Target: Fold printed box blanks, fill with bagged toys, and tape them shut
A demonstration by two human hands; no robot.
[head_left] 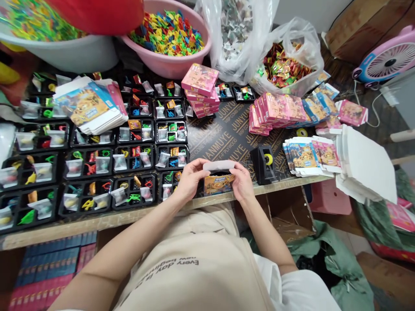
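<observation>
Both bare hands meet at a small printed cardboard box with a mostly yellow-orange front, held upright at the near edge of a dark tabletop printed with gold lettering; whether it rests there cannot be told. The left hand pinches the left end between thumb and fingers, and the right hand grips the right end likewise. Between them the white top flap stands raised above a dark opening.

Beside the left hand, rows of black plastic compartment trays hold wrapped packets and bright plastic pieces. A leaning stack of pink printed boxes sits farther back. Near the right hand stands a black tape dispenser with a yellow core, and beyond it lie blue and pink flattened cartons next to a thick white pile of cardboard.
</observation>
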